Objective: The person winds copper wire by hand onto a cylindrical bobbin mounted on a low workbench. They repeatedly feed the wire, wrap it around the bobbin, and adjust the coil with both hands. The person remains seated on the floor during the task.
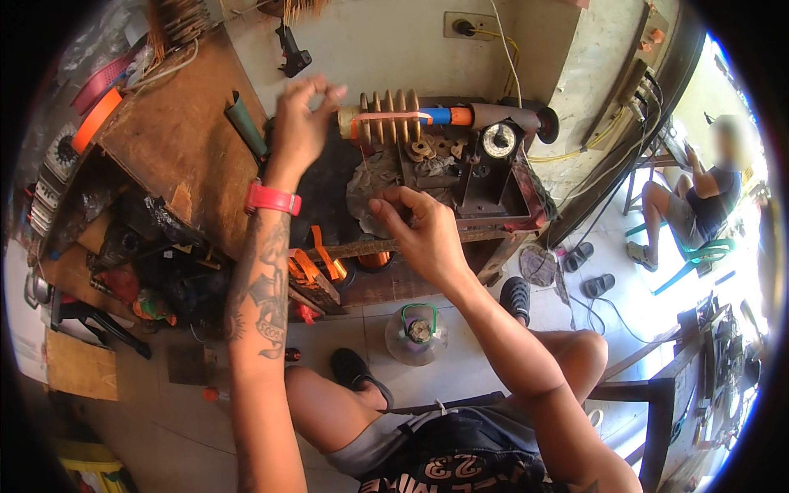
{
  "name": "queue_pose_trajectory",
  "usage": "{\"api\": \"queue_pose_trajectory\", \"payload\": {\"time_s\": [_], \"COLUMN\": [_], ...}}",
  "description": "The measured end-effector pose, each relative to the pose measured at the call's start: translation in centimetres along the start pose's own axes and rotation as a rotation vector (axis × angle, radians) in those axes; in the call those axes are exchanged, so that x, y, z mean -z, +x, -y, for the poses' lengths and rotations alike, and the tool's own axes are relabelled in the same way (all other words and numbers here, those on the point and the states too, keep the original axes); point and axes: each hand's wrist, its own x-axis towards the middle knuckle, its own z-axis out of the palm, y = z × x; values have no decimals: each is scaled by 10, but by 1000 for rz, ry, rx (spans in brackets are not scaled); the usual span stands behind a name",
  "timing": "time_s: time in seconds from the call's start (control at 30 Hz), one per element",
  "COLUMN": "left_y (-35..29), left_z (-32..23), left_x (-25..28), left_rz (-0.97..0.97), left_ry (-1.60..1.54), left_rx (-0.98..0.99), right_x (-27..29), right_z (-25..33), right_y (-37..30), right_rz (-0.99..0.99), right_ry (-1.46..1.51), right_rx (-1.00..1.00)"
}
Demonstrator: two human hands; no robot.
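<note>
A winding machine stands on the bench in front of me, with a grey body (497,117), a round white dial (498,140) and a blue and orange sleeve (444,116). Its shaft carries a former of several brass-coloured discs (390,117), with a pale strip across them. My left hand (306,119) is raised beside the former's left end, fingers curled and slightly blurred. Lower, in front of the machine, my right hand (419,226) has thumb and index finger pinched together. Whatever either hand holds is too fine to make out. A red watch (274,199) circles my left wrist.
A brown wooden board (177,115) leans at left, near a green rolled sheet (246,123). Metal pieces (431,152) lie below the former. Copper wire (374,260) shows under the bench. A clear jug (416,333) stands on the floor. Another person (711,185) sits at far right.
</note>
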Motion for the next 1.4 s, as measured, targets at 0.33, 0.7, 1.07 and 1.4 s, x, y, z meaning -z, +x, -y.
{"api": "queue_pose_trajectory", "payload": {"time_s": [0.33, 0.7, 1.07, 1.4], "left_y": [-137, -137, -92, -59], "left_z": [-80, -80, -63, -33], "left_x": [16, 3, 24, 18], "left_rz": [174, -14, 220, -26], "left_ry": [-1661, -1438, -935, 206], "left_rx": [1103, 1076, 563, -368], "right_x": [10, -28, -4, 44], "right_z": [-8, -12, 5, 62], "right_y": [-28, 42, 34, 81], "right_rz": [155, 176, -187, -291], "right_ry": [156, 768, -511, -773], "right_rx": [-51, -60, 651, 762]}}
